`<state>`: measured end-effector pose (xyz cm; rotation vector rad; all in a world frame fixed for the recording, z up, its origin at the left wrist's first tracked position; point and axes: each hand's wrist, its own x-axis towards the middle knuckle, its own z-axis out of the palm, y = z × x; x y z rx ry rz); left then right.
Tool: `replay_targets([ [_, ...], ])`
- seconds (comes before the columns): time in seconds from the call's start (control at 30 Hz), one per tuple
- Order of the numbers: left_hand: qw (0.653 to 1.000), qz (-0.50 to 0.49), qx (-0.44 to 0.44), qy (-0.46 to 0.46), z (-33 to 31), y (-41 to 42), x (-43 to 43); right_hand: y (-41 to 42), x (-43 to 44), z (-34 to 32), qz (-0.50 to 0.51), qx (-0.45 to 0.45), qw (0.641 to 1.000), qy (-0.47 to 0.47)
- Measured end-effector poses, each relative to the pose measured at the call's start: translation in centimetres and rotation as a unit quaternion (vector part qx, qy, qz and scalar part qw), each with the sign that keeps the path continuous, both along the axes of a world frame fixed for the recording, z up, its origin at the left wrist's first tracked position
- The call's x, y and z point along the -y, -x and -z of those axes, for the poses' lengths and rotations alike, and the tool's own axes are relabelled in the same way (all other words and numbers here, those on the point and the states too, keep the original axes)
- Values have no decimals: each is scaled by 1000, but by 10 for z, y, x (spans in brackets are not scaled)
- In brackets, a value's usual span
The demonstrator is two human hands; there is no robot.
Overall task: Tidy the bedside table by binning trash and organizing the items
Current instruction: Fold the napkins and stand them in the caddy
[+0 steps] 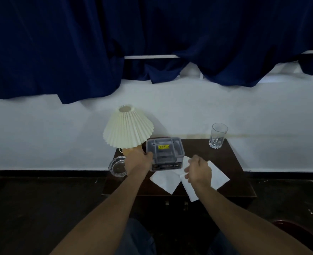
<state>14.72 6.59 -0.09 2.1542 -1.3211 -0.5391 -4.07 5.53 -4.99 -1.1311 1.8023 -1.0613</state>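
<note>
Left hand (138, 160): forearm extended toward 12 o'clock, fingers clasped shut around something. Right hand (198, 171): forearm angled toward 11 o'clock, fingers loosely curled, pinching nothing discernible.

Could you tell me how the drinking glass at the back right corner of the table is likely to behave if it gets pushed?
The drinking glass stands tall and narrow near the table's back edge, so it could tip. Its thick cut base probably steadies it. Being clear glass, it likely breaks if it falls.

Scene dim, cool-toned. Daylight leaks beneath the dark curtain (152, 34) onto the white wall (225, 111). Floor (32, 208) nearly black. Wide-angle bowing at edges; slight softness throughout.
</note>
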Motion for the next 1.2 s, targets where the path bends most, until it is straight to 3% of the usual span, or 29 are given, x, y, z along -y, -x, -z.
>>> replay_targets([
  [0.07, 1000, -2, -1, 3, -2, -5, -1, 8, -11, 16, -66, -156, 986, -2],
  [0.1, 1000, -2, -2, 6, -2, -7, -1, 11, -16, 26, -141, -264, 954, 23],
  [0.17, 1000, 1, -8, 13, 0, -9, 0, 12, -24, 44, -329, -409, 849, 64],
  [0.23, 1000, 8, -15, 13, 5, -9, 1, 8, -26, 61, -459, -466, 756, 38],
  [0.3, 1000, 12, -26, 4, 10, -8, 1, 3, -24, 75, -502, -478, 721, -11],
  [0.4, 1000, 11, -26, -6, 17, -10, 2, 7, -15, 81, -500, -492, 712, -15],
  [0.6, 1000, 10, -15, 8, 27, -12, -1, 45, 15, 73, -484, -486, 728, -19],
  [0.73, 998, 23, -59, 17, 33, -8, -6, 62, 27, 71, -473, -490, 732, -35],
  [1.03, 997, 44, -58, -7, 50, -15, -20, 56, 28, 72, -396, -494, 773, 43],
  [1.2, 997, 43, -58, -30, 60, -23, -23, 50, 32, 69, -349, -539, 764, 61],
])
